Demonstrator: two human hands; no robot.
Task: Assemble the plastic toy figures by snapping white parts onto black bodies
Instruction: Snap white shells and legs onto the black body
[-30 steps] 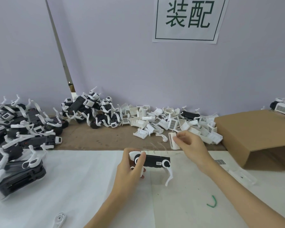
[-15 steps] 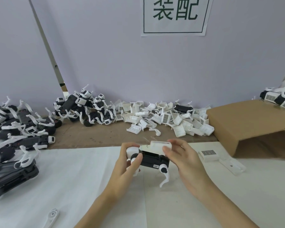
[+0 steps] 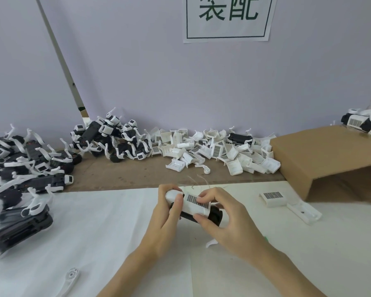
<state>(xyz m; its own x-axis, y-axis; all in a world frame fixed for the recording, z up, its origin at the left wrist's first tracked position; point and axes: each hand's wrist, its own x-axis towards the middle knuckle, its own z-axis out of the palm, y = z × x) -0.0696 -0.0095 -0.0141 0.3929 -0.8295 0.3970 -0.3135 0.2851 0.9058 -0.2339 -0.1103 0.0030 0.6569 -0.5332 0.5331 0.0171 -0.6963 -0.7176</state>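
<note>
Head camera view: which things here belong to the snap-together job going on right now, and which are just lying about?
In use:
left hand
right hand
black body
white grille cover
pile of white covers

Lying about:
cardboard box
wall sign
loose white leg

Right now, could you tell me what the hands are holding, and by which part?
Both grip one toy figure: the left hand holds its white head end; the right hand pinches the white grille cover on its black body.
</note>
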